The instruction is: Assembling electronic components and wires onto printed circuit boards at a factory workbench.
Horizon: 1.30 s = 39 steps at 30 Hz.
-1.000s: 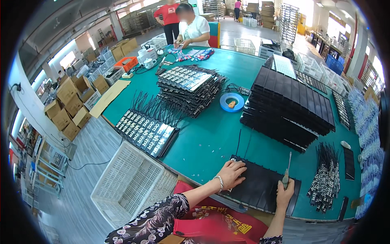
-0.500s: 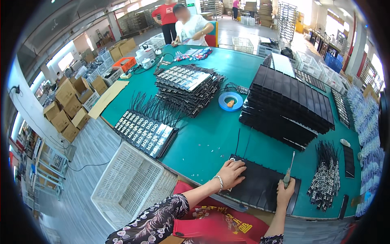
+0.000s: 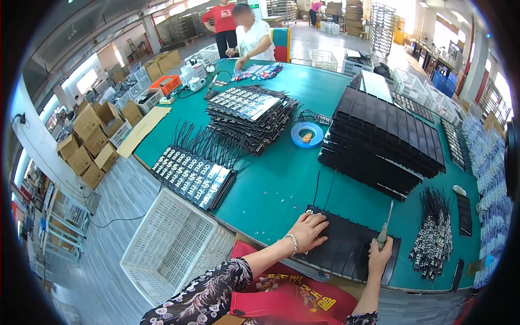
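A black segmented panel lies flat at the table's near edge, with two thin dark wires rising from its far left corner. My left hand rests on the panel's left end, fingers spread and holding nothing; it hides part of that end, where a bit of white lettering peeks out. Over the panel's right end, my right hand is closed around a screwdriver with a translucent greenish handle. Its thin metal shaft points up and away from me, clear of the panel.
A tall stack of black panels stands beyond my hands. Lettered strips with wires are piled at right. Leftward are lettered sheets, a wired stack and blue tape. A white crate sits below. A co-worker works opposite.
My hands, the panel and the screwdriver have hardly moved. Across the table, the co-worker's arm has reached down to the colourful pieces.
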Each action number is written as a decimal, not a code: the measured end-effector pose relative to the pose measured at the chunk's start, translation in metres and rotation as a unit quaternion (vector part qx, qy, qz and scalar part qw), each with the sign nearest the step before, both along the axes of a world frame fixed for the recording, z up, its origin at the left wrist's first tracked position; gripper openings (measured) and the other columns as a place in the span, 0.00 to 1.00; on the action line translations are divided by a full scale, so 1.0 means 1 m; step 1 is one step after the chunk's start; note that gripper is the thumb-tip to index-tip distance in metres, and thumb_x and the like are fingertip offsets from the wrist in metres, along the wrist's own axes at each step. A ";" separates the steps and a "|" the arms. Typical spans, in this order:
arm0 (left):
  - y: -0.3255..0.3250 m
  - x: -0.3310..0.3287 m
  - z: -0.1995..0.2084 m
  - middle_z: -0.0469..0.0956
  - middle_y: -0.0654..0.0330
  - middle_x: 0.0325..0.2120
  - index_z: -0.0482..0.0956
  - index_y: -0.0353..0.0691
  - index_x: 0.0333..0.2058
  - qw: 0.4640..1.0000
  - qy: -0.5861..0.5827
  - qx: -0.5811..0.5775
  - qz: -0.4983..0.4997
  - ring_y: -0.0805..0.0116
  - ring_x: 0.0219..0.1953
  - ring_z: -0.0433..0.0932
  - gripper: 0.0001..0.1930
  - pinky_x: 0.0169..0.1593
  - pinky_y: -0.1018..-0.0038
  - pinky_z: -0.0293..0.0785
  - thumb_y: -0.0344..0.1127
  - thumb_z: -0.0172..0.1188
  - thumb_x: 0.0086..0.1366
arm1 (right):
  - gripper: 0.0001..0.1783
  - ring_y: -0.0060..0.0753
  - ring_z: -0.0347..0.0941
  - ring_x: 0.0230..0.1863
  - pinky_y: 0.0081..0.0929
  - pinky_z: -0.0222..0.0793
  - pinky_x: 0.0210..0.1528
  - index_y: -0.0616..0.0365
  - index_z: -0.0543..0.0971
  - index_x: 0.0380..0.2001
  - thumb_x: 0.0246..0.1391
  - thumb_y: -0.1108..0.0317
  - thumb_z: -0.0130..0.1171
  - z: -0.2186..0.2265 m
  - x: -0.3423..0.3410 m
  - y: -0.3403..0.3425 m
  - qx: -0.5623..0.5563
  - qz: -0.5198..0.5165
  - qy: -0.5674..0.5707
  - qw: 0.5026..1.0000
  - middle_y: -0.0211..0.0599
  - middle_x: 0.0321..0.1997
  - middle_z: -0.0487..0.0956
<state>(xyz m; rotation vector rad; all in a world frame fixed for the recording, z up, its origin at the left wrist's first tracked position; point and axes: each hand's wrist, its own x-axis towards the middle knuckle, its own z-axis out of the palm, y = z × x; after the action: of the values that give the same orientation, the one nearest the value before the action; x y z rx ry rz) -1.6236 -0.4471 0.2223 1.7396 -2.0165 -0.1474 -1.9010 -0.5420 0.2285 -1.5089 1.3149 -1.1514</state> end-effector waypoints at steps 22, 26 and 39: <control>0.002 -0.012 -0.017 0.72 0.55 0.57 0.76 0.40 0.53 0.999 -0.001 -0.043 0.007 0.58 0.63 0.67 0.26 0.67 0.58 0.59 0.46 0.66 0.59 | 0.12 0.17 0.66 0.23 0.21 0.64 0.24 0.59 0.69 0.35 0.54 0.75 0.63 -0.006 -0.010 0.006 0.010 0.014 0.008 1.000 0.28 0.26 0.71; -0.002 -0.016 -0.028 0.73 0.56 0.57 0.76 0.40 0.52 0.998 -0.009 -0.054 0.008 0.59 0.63 0.68 0.26 0.67 0.58 0.59 0.46 0.66 0.58 | 0.12 0.22 0.68 0.27 0.26 0.67 0.31 0.62 0.71 0.35 0.52 0.75 0.64 -0.029 -0.020 -0.004 -0.009 -0.003 0.042 0.999 0.31 0.28 0.73; -0.025 -0.041 -0.044 0.77 0.56 0.50 0.80 0.39 0.49 0.996 -0.020 -0.085 -0.003 0.56 0.57 0.72 0.24 0.62 0.58 0.65 0.45 0.64 0.55 | 0.16 0.18 0.71 0.26 0.20 0.68 0.26 0.62 0.75 0.45 0.54 0.72 0.65 -0.041 -0.033 -0.009 -0.051 -0.030 0.008 0.998 0.30 0.29 0.76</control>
<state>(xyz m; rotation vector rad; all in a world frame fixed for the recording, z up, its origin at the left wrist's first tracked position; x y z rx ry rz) -1.6647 -0.4720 0.1783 1.6416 -2.0000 0.0559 -1.9340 -0.5507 0.1872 -1.5642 1.3388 -1.2646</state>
